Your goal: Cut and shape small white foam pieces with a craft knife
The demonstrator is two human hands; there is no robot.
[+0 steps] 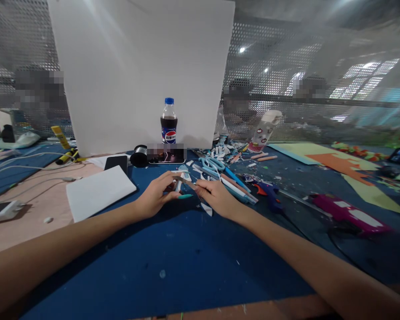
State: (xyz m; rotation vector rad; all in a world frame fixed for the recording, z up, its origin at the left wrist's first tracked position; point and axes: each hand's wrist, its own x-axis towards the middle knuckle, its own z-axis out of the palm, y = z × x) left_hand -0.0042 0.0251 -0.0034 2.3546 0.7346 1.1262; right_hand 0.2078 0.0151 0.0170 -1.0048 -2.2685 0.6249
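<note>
Both hands meet over the blue mat. My left hand is closed, its fingers pinching the far end of a thin grey-brown strip. A small pointed teal piece sticks out by the left thumb, and a white bit shows beneath the fingers. My right hand is closed round the near end of the strip. Whether the strip is a blade or a flat stick I cannot make out. White scraps lie under and beyond the hands. Light blue scissors rest just past the right hand.
A cola bottle stands behind a phone. White paper lies at left. Pens, a blue glue gun and a magenta glue gun with cords lie at right. A white board stands behind.
</note>
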